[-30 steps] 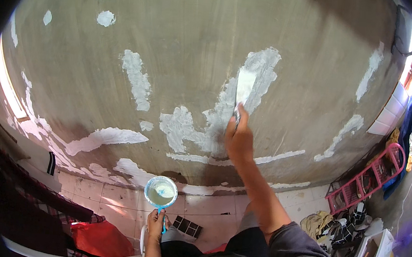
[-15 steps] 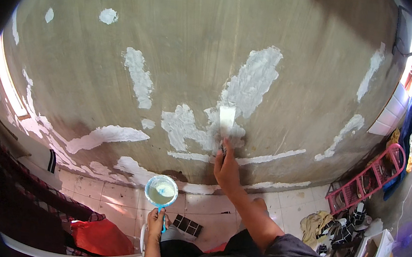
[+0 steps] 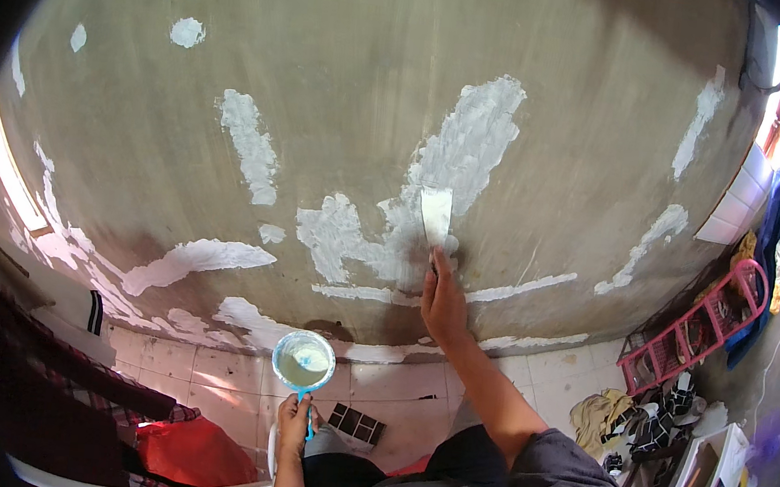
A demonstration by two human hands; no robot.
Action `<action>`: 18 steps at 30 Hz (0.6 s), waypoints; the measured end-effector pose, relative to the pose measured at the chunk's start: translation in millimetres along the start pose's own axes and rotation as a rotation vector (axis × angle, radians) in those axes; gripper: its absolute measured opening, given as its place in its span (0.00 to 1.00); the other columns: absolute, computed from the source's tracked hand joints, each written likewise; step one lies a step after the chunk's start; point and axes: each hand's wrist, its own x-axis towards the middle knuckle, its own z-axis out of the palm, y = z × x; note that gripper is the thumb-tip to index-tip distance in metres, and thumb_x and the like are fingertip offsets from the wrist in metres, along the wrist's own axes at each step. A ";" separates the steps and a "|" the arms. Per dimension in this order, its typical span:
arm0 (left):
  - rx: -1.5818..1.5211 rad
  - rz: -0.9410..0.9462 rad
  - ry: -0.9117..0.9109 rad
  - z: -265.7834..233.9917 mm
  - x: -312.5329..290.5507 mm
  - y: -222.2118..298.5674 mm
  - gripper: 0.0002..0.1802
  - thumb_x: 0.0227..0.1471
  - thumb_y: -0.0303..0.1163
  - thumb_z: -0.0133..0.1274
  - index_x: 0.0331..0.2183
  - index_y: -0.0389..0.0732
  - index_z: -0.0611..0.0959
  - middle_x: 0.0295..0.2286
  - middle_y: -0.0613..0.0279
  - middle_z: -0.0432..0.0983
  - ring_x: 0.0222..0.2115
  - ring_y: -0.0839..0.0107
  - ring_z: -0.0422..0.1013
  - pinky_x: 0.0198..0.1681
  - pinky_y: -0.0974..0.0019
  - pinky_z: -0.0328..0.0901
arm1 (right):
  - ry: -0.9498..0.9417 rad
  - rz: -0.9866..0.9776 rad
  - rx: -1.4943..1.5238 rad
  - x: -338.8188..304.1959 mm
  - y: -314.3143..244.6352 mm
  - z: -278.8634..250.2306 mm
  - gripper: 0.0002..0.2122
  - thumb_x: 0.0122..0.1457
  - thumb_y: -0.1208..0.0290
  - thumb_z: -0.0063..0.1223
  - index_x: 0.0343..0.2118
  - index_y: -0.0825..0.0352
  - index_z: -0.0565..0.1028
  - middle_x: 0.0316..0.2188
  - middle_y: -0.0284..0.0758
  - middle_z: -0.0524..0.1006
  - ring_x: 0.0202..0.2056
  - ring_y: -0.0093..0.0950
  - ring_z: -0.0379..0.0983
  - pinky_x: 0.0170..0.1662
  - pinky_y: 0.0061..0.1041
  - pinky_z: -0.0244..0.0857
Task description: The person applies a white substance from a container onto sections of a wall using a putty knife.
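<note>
With my right hand (image 3: 445, 298) I grip a putty knife (image 3: 436, 218), its wide blade against the wall (image 3: 355, 118). The blade lies at the lower edge of a long slanted patch of white putty (image 3: 471, 139). Low in front of me, my left hand (image 3: 295, 418) is closed round the blue handle of a small round dipper (image 3: 304, 359). Some whitish putty shows inside the dipper. Another putty patch (image 3: 330, 233) spreads to the left of the knife. My fingers partly hide the knife's handle.
A pink rack (image 3: 693, 329) leans at the right, near crumpled clothes (image 3: 601, 416) and a white shelf unit (image 3: 711, 472). At the lower left are a red cloth or bag (image 3: 196, 450) and dark fabric (image 3: 48, 380). Pale tiles (image 3: 395, 385) cover the floor along the wall.
My right hand and the putty knife have shifted slightly right and up along the wall. The view has turned a little; my left hand still holds the dipper in place.
</note>
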 end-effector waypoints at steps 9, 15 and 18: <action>-0.038 -0.030 -0.010 9.5 4.1 4.5 0.14 0.60 0.38 0.50 0.30 0.36 0.74 0.15 0.61 0.71 0.08 0.74 0.63 0.11 0.72 0.57 | -0.127 0.131 -0.131 1.2 38.3 35.1 0.21 0.65 0.73 0.44 0.60 0.65 0.59 0.50 0.48 0.72 0.45 0.50 0.72 0.43 0.41 0.70; -0.018 -0.019 -0.013 1.3 1.4 4.8 0.14 0.60 0.38 0.50 0.30 0.37 0.74 0.15 0.61 0.71 0.08 0.74 0.63 0.11 0.72 0.57 | 0.018 -0.039 0.009 -10.0 17.3 24.2 0.23 0.65 0.73 0.43 0.61 0.66 0.56 0.48 0.50 0.71 0.44 0.49 0.72 0.41 0.41 0.70; -0.034 -0.012 -0.002 -0.6 -1.9 2.4 0.16 0.61 0.38 0.49 0.27 0.36 0.74 0.15 0.60 0.71 0.08 0.74 0.63 0.11 0.72 0.57 | -0.006 -0.023 -0.040 10.8 11.0 19.6 0.26 0.64 0.74 0.42 0.64 0.64 0.51 0.43 0.52 0.71 0.38 0.52 0.72 0.36 0.44 0.70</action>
